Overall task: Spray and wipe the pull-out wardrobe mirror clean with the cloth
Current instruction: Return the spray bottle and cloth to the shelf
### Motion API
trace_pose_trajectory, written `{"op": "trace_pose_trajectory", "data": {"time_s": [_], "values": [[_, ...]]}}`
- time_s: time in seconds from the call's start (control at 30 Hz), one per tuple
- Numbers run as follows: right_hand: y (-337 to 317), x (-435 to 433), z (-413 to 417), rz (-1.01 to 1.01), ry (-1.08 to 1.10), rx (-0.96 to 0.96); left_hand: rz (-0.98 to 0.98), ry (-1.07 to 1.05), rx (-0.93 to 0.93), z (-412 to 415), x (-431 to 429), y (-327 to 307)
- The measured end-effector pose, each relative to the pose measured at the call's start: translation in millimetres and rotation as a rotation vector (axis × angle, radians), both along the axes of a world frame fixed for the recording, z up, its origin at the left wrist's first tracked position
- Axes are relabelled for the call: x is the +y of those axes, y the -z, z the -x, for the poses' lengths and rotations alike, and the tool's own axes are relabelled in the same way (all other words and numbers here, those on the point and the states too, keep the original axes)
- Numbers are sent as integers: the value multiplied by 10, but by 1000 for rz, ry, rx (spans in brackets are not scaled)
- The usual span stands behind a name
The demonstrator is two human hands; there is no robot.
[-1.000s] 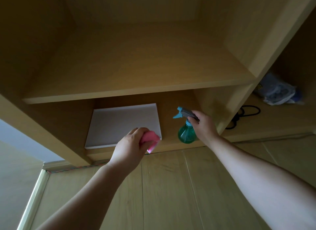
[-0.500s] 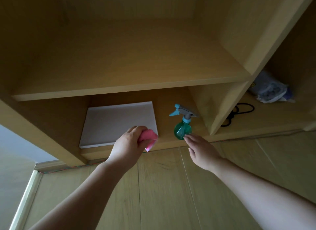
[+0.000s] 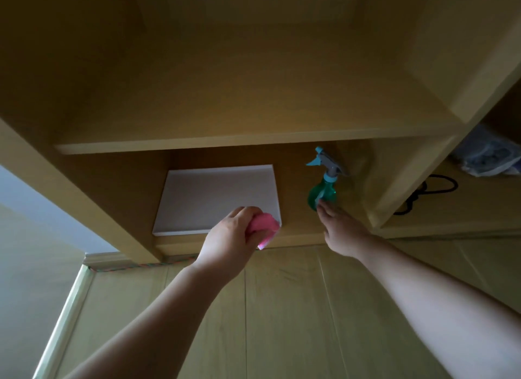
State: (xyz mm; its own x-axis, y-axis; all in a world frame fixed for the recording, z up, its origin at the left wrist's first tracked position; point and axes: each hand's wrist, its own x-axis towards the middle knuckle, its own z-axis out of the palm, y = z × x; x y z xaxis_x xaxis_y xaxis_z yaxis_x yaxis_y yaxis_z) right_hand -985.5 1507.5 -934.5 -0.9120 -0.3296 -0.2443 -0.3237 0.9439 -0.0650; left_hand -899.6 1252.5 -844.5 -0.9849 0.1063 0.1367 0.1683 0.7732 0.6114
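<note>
A green spray bottle [image 3: 322,194] with a blue-and-grey trigger head stands upright in the bottom compartment of a wooden wardrobe. My right hand [image 3: 342,232] is just in front of it, fingers spread, fingertips at the bottle's base, holding nothing. My left hand [image 3: 229,243] is shut on a crumpled pink cloth [image 3: 263,227] at the front edge of the same compartment, over the near right corner of a flat white board [image 3: 218,199]. No mirror is in view.
A wide bare shelf [image 3: 225,140] runs above the bottom compartment. To the right, past a wooden divider [image 3: 406,186], lie a black cable [image 3: 428,191] and a bluish plastic bag [image 3: 487,155]. Wood-plank floor [image 3: 282,308] lies below; a pale wall at left.
My right hand let go of the spray bottle, which now stands on the bottom shelf, and drew back slightly toward me. My left hand has kept hold of the pink cloth.
</note>
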Motion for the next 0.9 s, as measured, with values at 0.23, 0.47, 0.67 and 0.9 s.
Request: {"op": "trace_pose_trajectory", "data": {"time_s": [0.23,0.47,0.67,0.9], "values": [[-35,-132,189,-38,36,-9,24,-39,11,-85,-167,25],[-312,-358,-272,362,-75,-27,-35,24,40,-204,-183,-113],[-1116,-770,-798,1097,-211,-207,-172,95,77,-356,-188,-410],[-1581,-963,-1048,1337,-219,-256,-143,34,140,-411,-202,-655]]}}
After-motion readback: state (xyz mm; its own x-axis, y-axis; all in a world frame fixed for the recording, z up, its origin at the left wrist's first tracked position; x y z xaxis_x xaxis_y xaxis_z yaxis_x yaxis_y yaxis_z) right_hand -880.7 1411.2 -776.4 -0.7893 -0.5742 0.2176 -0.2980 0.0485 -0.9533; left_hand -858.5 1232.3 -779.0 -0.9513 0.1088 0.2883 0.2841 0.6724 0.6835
